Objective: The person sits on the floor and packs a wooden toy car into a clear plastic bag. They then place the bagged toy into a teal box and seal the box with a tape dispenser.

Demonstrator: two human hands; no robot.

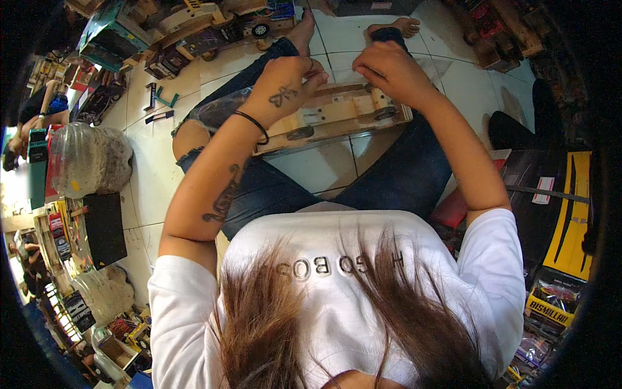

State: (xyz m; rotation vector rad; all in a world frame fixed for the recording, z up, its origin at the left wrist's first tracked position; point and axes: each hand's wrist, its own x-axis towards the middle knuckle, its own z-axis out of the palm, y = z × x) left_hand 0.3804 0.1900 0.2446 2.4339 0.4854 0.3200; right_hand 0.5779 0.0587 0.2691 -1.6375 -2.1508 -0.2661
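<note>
A wooden toy truck (330,110) lies underside up between my bent legs, its dark wheels and pale wood frame showing. Clear plastic film (223,109) spreads around it and past its right end. At the truck's far edge, my left hand (285,87) is closed, thumb and fingers pinched together on what looks like the film's edge. Just to the right, my right hand (392,72) pinches the film too, its fingertips pointing toward the left hand. A narrow gap separates the hands. The exact spot between the fingertips is hard to see.
Wooden toy trucks (201,39) stand crowded at the far left. Small dark and green pieces (159,100) lie on the tiled floor (146,188). Bulging clear plastic bags (91,159) sit at left. To my right is a black and yellow panel (570,207). Another person's arm (48,100) shows far left.
</note>
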